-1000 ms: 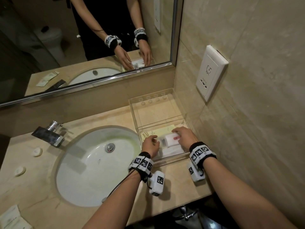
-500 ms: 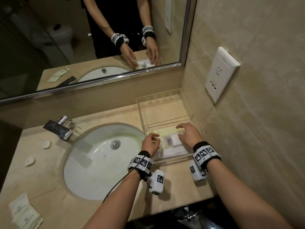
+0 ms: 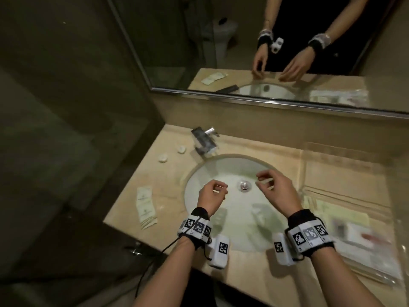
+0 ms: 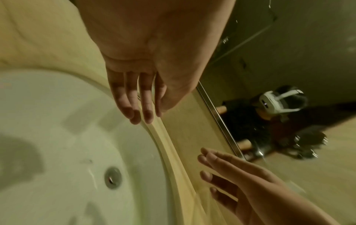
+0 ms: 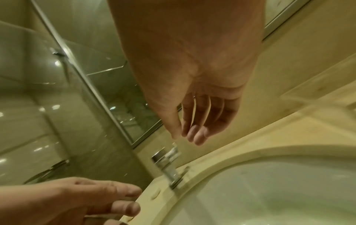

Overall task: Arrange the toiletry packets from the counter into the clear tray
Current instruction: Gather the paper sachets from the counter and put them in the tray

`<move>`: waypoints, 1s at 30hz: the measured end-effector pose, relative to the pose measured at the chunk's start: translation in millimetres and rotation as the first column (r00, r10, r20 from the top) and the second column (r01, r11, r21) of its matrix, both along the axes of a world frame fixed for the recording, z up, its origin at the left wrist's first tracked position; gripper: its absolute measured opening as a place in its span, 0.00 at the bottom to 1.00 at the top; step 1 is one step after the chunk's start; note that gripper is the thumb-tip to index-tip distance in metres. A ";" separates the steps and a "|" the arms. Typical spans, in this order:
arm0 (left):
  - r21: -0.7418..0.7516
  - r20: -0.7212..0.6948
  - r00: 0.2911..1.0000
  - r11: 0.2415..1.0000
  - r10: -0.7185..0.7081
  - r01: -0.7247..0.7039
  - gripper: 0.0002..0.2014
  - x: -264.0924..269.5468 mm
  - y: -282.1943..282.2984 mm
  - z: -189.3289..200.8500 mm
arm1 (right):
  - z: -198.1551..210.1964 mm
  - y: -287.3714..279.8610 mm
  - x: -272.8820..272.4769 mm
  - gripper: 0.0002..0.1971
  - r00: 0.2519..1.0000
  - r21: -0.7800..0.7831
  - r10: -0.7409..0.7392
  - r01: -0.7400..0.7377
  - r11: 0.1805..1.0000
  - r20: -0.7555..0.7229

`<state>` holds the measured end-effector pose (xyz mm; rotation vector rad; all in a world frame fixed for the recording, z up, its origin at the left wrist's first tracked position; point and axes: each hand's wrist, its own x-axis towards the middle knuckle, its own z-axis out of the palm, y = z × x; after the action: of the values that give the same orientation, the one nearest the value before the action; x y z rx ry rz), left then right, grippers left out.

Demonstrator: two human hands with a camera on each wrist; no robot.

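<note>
Hovering over the sink (image 3: 232,218) at frame centre: left hand (image 3: 211,196) and right hand (image 3: 276,191), both loosely curled and holding nothing. Clear tray (image 3: 354,220) sits at the right edge of the frame on the surface (image 3: 168,173), blurred, with some packets already inside. Remaining toiletry packets (image 3: 146,204) lie stacked at left-centre, just beside the sink rim, well apart from the tray. Two small white round items (image 3: 172,152) near the faucet (image 3: 204,140); can't tell what they are. Judged step: between placements, heading for the next pickup. Next move likely needs the left hand to reach left, pinch the flat stack off the surface, then carry it across the basin.
</note>
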<state>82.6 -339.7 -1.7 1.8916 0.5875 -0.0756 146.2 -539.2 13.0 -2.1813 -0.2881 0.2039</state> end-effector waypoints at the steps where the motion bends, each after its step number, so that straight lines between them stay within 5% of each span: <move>1: 0.001 -0.010 0.999 0.999 0.041 -0.041 0.05 -7.4 19.8 -0.6 | -1.5 19.8 0.4 0.08 0.999 -0.004 0.046 -0.046 0.999 -0.011; 14: 0.100 -0.224 0.848 0.877 0.480 -0.470 0.07 -91.0 214.1 -46.5 | -36.7 257.3 -23.9 0.10 0.880 -0.068 0.429 -0.450 0.891 -0.207; 21: 0.255 -0.296 0.791 0.843 0.535 -0.474 0.32 -99.3 248.1 -72.6 | -73.6 354.4 -28.4 0.17 0.805 -0.193 0.525 -0.581 0.791 -0.276; 30: 0.312 -0.342 0.779 0.845 0.525 -0.433 0.35 -85.7 257.0 -74.9 | -94.7 395.2 -30.2 0.31 0.818 -0.265 0.522 -0.573 0.776 -0.242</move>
<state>-3.1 -82.7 -76.6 1.8811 1.4189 -0.0820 116.0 -144.0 -81.7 -2.3332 -0.8606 0.8016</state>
